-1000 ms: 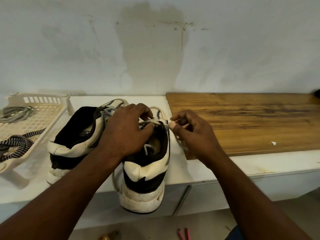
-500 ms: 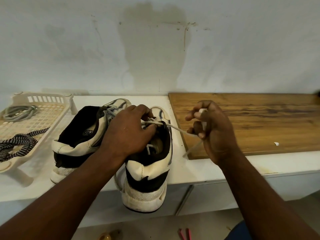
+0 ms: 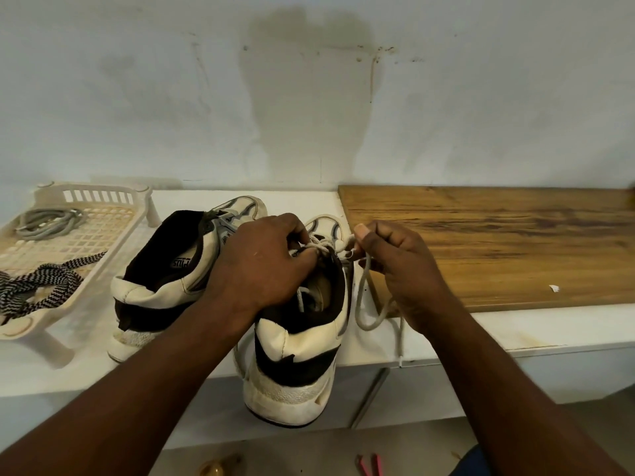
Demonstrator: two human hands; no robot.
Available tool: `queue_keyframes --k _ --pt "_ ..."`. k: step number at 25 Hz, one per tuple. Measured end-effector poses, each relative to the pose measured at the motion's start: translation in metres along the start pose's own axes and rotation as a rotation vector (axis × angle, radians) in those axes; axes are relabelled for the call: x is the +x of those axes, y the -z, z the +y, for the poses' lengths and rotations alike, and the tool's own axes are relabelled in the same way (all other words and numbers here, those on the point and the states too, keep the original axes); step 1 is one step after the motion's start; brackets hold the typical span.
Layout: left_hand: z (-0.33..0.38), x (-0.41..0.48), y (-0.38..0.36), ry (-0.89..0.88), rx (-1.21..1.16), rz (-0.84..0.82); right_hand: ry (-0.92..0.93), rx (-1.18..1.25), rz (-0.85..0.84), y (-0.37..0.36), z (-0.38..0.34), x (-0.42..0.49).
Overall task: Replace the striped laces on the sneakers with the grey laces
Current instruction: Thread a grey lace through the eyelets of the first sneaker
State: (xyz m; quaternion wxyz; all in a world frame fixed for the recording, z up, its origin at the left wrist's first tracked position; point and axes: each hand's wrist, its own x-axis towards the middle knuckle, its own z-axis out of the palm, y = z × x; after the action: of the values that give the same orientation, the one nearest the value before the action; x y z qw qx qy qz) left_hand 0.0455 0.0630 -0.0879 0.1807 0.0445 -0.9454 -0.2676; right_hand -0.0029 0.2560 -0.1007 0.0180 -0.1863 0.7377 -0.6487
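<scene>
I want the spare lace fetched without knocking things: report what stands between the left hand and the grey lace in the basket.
The other sneaker lies between the left hand and the basket; the grey lace lies inside behind its low rim. Nothing else visible intervenes.

R hand [image 3: 402, 269]: back beside sneaker [image 3: 299, 345] top, off the board [image 3: 481, 242].
Lace [image 3: 363, 286]: was taut, now slack loop.
</scene>
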Motion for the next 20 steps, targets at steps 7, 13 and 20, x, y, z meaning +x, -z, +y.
queue_keyframes --k 7,13,20 --pt "-0.008 0.005 0.029 0.288 -0.436 -0.277 -0.039 -0.162 -0.101 -0.009 0.004 -0.005" --pt "-0.011 0.006 0.038 0.393 -0.683 -0.351 -0.066 -0.187 -0.013 -0.015 0.005 -0.002" --pt "-0.009 0.006 0.04 0.49 -0.934 -0.15 -0.071 -0.155 0.015 -0.014 0.005 0.0"
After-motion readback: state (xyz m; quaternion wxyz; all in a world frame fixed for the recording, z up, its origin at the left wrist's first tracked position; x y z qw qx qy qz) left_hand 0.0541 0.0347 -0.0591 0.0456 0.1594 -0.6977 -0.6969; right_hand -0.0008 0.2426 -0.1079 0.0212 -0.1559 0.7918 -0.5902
